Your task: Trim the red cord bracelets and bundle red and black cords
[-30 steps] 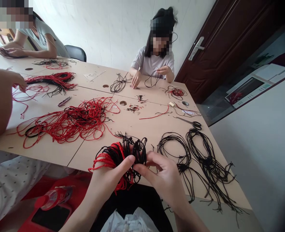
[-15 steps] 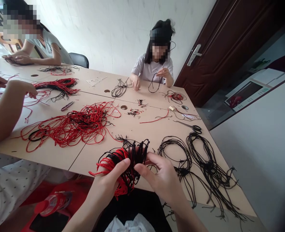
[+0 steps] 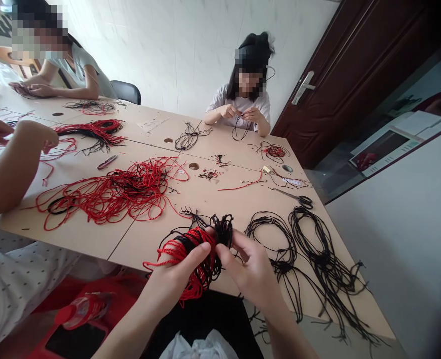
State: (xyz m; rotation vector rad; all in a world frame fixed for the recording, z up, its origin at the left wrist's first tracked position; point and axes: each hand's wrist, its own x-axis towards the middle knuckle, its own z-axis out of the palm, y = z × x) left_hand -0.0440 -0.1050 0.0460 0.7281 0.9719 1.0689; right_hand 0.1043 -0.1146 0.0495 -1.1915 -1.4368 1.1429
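My left hand [image 3: 175,281] is closed around a bundle of red and black cords [image 3: 194,249] at the near edge of the table [image 3: 205,199]. My right hand [image 3: 250,271] pinches the black loops at the top right of that same bundle. Just right of my hands, two bunches of black cord loops [image 3: 310,249] lie flat on the table.
A big tangle of red cords [image 3: 119,192] lies at centre left. Scissors [image 3: 297,198] rest above the black loops. A person's arm [image 3: 11,164] reaches in from the left; two more people sit at the far side. A red bottle [image 3: 82,308] lies below the table.
My hands have drawn closer together on the bundle, and my right fingers have closed onto its black loops. The person opposite lifted both hands to a black cord.
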